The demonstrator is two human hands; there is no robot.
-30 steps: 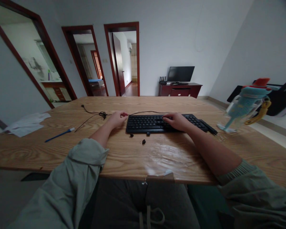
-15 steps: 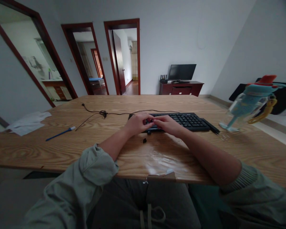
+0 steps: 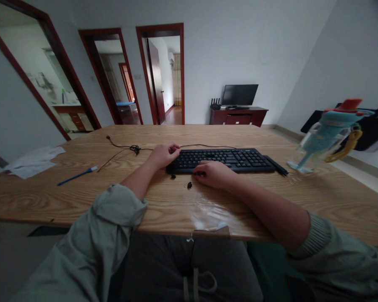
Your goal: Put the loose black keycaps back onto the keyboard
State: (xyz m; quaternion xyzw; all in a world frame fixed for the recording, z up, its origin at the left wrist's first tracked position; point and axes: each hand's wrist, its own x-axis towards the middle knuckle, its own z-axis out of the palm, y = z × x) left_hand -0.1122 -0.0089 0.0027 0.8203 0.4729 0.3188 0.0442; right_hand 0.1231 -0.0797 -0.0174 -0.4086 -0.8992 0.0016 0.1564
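A black keyboard (image 3: 229, 157) lies on the wooden table in front of me. My left hand (image 3: 164, 155) is at its left end, thumb and fingers closed around the far left corner. Low at the keyboard's front edge, my right hand (image 3: 212, 173) pinches a small black piece, mostly covered by the fingers; its exact kind is unclear. On the wood just before the keyboard lie two more small dark pieces, one piece (image 3: 189, 185) near my right fingertips and another piece (image 3: 173, 177) closer to the left corner.
A blue brush (image 3: 75, 176) and a knotted black cable (image 3: 135, 148) lie on the left, beside white tissues (image 3: 34, 161). Right of the keyboard are a black stick-like object (image 3: 276, 165), small clear bits (image 3: 295, 180) and a tall blue bottle with red lid (image 3: 329, 132).
My hands, together over the keyboard before, have parted. The left went to the keyboard's left corner; the right came down to the front edge, onto the small black piece there.
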